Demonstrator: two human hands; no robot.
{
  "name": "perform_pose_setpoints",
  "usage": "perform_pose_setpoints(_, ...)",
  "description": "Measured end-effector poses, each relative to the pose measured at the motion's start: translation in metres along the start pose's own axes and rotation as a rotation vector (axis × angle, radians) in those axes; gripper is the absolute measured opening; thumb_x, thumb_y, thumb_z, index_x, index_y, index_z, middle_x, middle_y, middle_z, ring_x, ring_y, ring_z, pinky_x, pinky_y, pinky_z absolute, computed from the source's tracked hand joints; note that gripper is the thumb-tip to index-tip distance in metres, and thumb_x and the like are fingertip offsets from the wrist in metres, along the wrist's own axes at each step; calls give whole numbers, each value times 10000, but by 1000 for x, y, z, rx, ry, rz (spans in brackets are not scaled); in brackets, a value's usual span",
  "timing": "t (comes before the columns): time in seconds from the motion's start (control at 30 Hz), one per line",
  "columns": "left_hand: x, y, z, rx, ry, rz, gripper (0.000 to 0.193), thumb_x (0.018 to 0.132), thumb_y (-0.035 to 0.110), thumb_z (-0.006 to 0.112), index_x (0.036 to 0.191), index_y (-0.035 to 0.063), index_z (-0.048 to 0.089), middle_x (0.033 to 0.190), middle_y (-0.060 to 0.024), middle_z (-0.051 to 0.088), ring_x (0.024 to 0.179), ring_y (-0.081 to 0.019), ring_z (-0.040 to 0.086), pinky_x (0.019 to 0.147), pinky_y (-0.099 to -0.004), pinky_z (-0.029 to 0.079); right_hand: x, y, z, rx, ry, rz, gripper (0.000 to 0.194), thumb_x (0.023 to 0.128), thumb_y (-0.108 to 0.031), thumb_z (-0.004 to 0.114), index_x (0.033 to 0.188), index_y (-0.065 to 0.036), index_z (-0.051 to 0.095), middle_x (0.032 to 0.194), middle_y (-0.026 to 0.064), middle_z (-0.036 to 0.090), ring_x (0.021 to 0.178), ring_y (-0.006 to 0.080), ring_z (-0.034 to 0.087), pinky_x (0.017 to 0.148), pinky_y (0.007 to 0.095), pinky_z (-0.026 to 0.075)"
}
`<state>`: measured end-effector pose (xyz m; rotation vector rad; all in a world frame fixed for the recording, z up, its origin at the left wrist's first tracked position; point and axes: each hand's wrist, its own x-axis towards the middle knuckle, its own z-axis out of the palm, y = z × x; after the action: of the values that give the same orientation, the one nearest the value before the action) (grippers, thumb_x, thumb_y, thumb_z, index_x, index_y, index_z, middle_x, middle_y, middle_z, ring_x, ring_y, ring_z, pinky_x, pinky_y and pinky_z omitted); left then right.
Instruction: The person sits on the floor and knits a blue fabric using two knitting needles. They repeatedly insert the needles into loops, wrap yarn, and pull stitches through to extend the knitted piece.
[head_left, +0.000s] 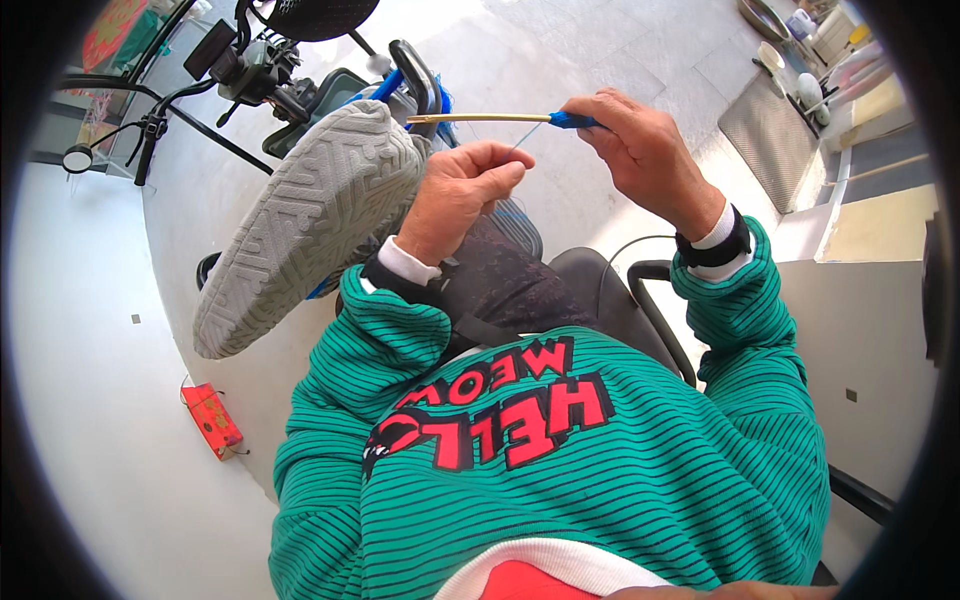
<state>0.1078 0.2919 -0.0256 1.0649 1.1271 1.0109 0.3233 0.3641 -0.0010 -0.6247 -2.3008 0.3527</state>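
Observation:
My right hand (645, 150) grips the blue, twine-wrapped end (574, 120) of a slender netting needle (480, 118), which looks like bamboo. The needle points left, and its tip shows a narrow slit. From the wrapped end a thin blue thread (529, 135) runs down to my left hand (469, 187), which pinches it between thumb and forefinger. Just left of that hand, a grey shoe (300, 232) shows its patterned sole. Behind the needle's tip is a curved black tube (420, 79) with a bunch of blue strands (445, 105) beside it.
Handlebars (154, 124) of parked vehicles stand at upper left. A black chair armrest (656, 292) is by my right side. A ribbed mat (772, 139) lies at right, near a basin (763, 19) and household goods. A red box-like item (212, 420) sits by the left wall.

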Motion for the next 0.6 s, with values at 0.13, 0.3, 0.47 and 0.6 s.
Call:
perform_pose_setpoints(0.13, -4, -6, -21, -66, 78, -38, 162, 912, 140, 607, 949, -9, 660, 638, 61, 490, 507, -8, 361, 440, -163, 241, -6, 15, 7, 29, 17, -35, 244, 803, 67, 615, 1036, 0, 598, 867, 140, 621, 749, 294, 624, 627, 329, 504)
perform_pose_setpoints(0.3, -5, -20, -21, -179, 95, -66, 165, 931, 137, 580, 940, -18, 635, 626, 60, 433, 506, -14, 314, 439, -167, 217, -11, 25, 14, 65, -15, -9, 257, 828, 101, 562, 1069, 17, 586, 884, 139, 602, 774, 281, 600, 652, 318, 484)
perform_pose_setpoints(0.47, -5, -28, -15, -219, 80, -100, 168, 925, 146, 589, 935, -16, 633, 637, 53, 454, 522, -14, 344, 446, -169, 237, -13, 39, 24, -144, 91, -34, 223, 840, 103, 547, 1032, 2, 599, 959, 141, 638, 890, 279, 631, 806, 323, 499)
perform_pose_setpoints(0.6, 1, -39, 0, -158, 88, -128, 159, 909, 157, 609, 906, 5, 656, 645, 40, 529, 527, -15, 411, 454, -161, 271, -15, 43, 30, 436, 127, 405, 177, 889, 51, 520, 1033, -20, 595, 1043, 132, 657, 1033, 296, 624, 999, 405, 447)
